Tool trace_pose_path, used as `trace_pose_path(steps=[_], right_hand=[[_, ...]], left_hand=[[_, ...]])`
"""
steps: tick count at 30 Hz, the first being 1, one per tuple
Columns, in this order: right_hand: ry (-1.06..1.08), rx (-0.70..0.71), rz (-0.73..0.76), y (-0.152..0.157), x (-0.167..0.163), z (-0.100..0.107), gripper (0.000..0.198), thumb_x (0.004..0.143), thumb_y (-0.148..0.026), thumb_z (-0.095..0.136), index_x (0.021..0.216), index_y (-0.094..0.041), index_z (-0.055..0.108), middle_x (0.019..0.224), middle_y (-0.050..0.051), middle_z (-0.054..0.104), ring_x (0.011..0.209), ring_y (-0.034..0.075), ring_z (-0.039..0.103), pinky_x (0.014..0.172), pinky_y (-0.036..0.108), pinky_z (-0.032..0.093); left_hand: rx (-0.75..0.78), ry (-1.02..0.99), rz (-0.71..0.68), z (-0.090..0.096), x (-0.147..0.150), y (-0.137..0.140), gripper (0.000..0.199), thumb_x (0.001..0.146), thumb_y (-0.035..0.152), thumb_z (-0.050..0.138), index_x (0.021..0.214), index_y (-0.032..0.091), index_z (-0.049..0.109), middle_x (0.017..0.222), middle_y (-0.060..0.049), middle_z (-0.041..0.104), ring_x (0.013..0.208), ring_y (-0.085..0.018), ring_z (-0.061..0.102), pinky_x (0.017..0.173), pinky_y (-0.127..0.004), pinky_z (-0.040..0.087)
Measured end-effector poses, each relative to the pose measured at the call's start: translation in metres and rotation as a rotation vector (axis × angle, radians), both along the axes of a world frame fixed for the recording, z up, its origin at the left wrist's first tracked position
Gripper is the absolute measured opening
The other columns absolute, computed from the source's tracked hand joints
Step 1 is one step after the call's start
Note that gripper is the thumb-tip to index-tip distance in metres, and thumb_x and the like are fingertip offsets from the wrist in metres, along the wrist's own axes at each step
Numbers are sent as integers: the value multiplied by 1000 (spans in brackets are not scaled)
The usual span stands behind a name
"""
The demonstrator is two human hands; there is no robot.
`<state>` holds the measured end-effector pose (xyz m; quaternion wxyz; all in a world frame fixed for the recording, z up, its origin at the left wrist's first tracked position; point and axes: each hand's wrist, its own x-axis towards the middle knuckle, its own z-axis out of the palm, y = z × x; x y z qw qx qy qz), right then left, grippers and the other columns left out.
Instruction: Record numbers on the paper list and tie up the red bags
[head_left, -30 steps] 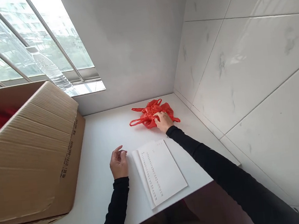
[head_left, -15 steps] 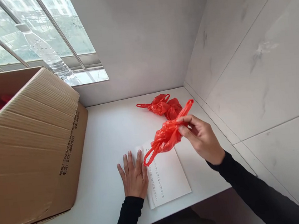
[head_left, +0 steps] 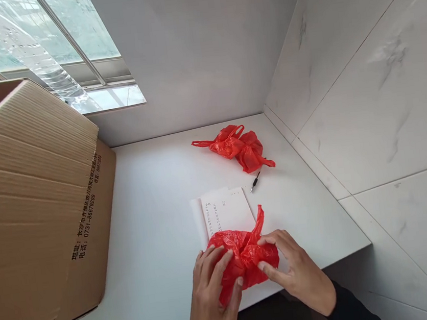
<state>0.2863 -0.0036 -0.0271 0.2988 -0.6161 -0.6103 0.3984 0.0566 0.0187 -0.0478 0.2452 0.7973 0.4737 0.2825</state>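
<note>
A crumpled red plastic bag (head_left: 239,247) is between my two hands, low over the near edge of the white table (head_left: 145,203). My left hand (head_left: 211,291) wraps its fingers and thumb round the bag's left side. On the other side, my right hand (head_left: 299,273) grips the bag between thumb and fingers. One twisted handle sticks up from it. Beneath lies an open notebook (head_left: 232,209) with handwritten columns of figures; the bag covers its lower part.
More crumpled red plastic bags (head_left: 231,145) lie at the back right of the table, with a dark pen (head_left: 255,182) partly under them. A large cardboard box (head_left: 30,211) stands at the left. Behind it, a clear water bottle (head_left: 42,61) stands on the windowsill.
The red bag has come down toward the table's near edge and been spread wider. My left hand has left the notebook and taken hold of the bag. The view has shifted slightly.
</note>
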Motion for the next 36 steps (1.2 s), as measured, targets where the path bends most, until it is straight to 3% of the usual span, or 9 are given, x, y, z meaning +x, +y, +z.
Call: trace_pose_path(steps=[5, 11, 15, 18, 21, 24, 27, 31, 36], right_hand=[[-12, 39, -72, -3, 11, 4, 6, 99, -30, 50, 98, -28, 55, 99, 1, 57, 96, 23, 53, 83, 41, 46], [-84, 121, -63, -5, 9, 6, 38, 97, -24, 51, 133, -33, 42, 135, 3, 47, 129, 23, 39, 107, 45, 38], [-65, 147, 60, -2, 0, 10, 18, 99, -25, 52, 114, -33, 57, 108, 0, 59, 108, 22, 50, 92, 41, 45], [-12, 116, -83, -4, 10, 13, 11, 101, -32, 49, 98, -30, 59, 94, -1, 59, 94, 21, 54, 81, 39, 45], [26, 81, -203, -8, 19, 15, 11, 101, -37, 48, 105, -30, 56, 104, 0, 57, 101, 21, 54, 86, 39, 45], [40, 68, -130, -8, 13, 18, 31, 98, -40, 55, 128, -35, 48, 119, 0, 54, 114, 21, 50, 98, 39, 42], [28, 93, -33, -6, 4, 23, 21, 98, -42, 56, 117, -34, 58, 105, 0, 58, 104, 22, 51, 89, 37, 44], [84, 82, -184, -9, 14, 25, 17, 99, -43, 52, 94, -28, 58, 90, -1, 56, 88, 20, 52, 80, 35, 43], [190, 76, -239, -17, 20, 30, 18, 98, -40, 52, 112, -29, 49, 109, 2, 54, 106, 21, 52, 94, 35, 44]], left_hand=[[104, -45, 45, -6, -21, -2, 29, 88, 11, 63, 109, 31, 62, 105, 0, 69, 113, -20, 59, 113, -50, 38], [70, -26, 123, 13, -19, -9, 46, 91, 17, 60, 136, 24, 53, 135, -10, 57, 128, -27, 51, 102, -46, 49], [128, -38, 67, 10, -16, -7, 38, 84, 14, 68, 115, 36, 65, 118, 1, 69, 120, -24, 57, 115, -52, 36], [127, -89, 182, 13, -30, -6, 24, 88, 14, 64, 103, 32, 66, 104, 1, 70, 108, -21, 62, 106, -46, 44], [66, -115, 307, 22, -36, -8, 23, 94, 19, 56, 115, 29, 62, 116, -5, 65, 112, -21, 60, 91, -38, 52], [21, -106, 270, 28, -26, -10, 46, 89, 28, 64, 134, 29, 55, 133, -8, 58, 125, -26, 53, 101, -43, 49], [27, -138, 215, 27, -19, -10, 38, 81, 26, 72, 117, 36, 66, 114, 0, 68, 115, -24, 60, 109, -47, 43], [-25, -222, 381, 30, -29, -16, 15, 89, 26, 64, 102, 33, 67, 106, 0, 69, 104, -22, 64, 92, -40, 53], [-141, -376, 541, 47, -28, -30, 14, 90, 29, 63, 103, 29, 65, 109, -2, 67, 108, -24, 63, 93, -40, 52]])
